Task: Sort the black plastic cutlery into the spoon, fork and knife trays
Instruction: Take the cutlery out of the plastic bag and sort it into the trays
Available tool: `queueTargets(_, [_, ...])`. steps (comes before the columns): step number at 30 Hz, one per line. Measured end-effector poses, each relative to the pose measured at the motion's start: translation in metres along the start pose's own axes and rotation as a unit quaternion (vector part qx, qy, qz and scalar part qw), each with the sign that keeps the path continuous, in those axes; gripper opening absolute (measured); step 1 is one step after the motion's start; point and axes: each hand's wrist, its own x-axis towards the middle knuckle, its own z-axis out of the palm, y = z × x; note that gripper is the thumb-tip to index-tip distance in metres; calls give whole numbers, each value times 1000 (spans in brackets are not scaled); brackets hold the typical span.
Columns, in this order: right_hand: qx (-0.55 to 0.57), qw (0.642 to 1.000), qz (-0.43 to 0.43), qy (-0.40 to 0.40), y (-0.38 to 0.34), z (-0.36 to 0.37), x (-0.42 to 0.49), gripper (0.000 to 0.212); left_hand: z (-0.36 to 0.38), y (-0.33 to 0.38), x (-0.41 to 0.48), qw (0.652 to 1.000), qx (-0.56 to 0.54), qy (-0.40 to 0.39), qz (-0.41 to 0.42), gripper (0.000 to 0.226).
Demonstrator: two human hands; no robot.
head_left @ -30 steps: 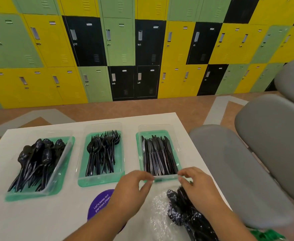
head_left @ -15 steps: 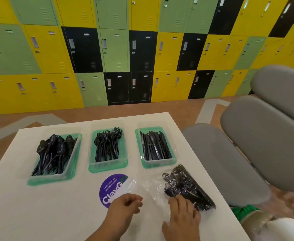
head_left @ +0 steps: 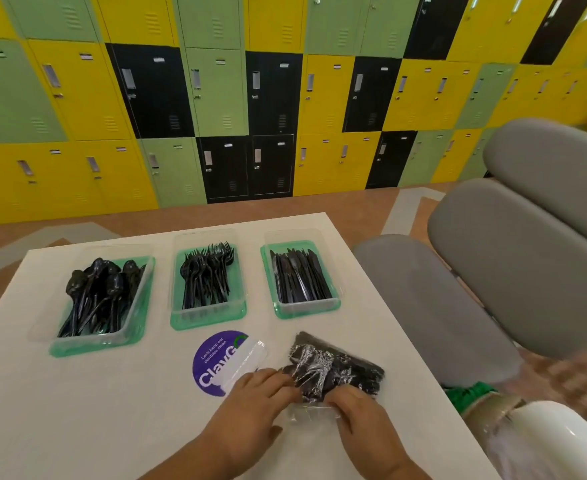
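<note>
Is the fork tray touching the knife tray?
Apart. The head view shows a strip of bare white table between the fork tray and the knife tray.

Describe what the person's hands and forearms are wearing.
Nothing is worn. The left hand and right hand are bare, with no gloves, rings or watch showing. Both forearms are also uncovered, and no sleeve shows down to the frame's bottom edge.

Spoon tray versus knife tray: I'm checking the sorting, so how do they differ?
The clear, green-based plastic tray of black spoons stands leftmost; the matching tray of black knives stands rightmost. The spoons lie heaped and crossing; the knives lie flat, roughly parallel. Both sit on the white table.
</note>
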Motion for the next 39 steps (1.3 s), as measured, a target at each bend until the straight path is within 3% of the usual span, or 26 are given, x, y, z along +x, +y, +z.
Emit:
queueTargets(4, [61,998,-25,21,-9,-2,-1,30,-10,-5,-9,989,-117,77,-46,18])
queueTargets(8, [-3,992,-95,87,-17,-2,-7,38,-19,-3,-23,959,-199,135,-149,21])
queueTargets(11, [-26,990,-81,109,-28,-4,-7,49,-30,0,-29,925,-261,173,-215,25])
queueTargets(15, [43,987,-48,145,-46,-15,11,37,-51,4,-36,893,-323,200,-241,26])
queueTargets(17, [161,980,-11,116,-58,-26,23,39,-60,6,-37,866,-366,221,-259,25])
queueTargets(20, [272,961,59,9,-81,-45,37,47,-77,6,-39,806,-443,268,-288,23])
queueTargets(22, [284,954,80,-53,-94,-53,41,33,-87,7,-40,757,-506,288,-297,21])
queueTargets(24, [302,946,82,-81,-104,-57,44,20,-95,7,-43,732,-535,292,-304,22])
queueTargets(27, [376,914,103,-111,-110,-57,45,20,-100,5,-50,726,-542,286,-312,29])
queueTargets(30, [485,851,110,-170,-111,-61,45,13,-96,-3,-62,731,-532,249,-348,52])
queueTargets(32, [515,827,110,-194,-108,-60,45,15,-96,-7,-68,727,-541,215,-364,55])
queueTargets(34, [510,830,109,-198,-108,-58,45,20,-98,-7,-74,726,-569,167,-348,44])
queueTargets(36, [492,840,108,-203,-109,-58,44,12,-100,-7,-80,734,-584,116,-327,32])
queueTargets(39, [433,859,89,-257,-107,-60,43,42,-94,-10,-85,735,-582,106,-331,42])
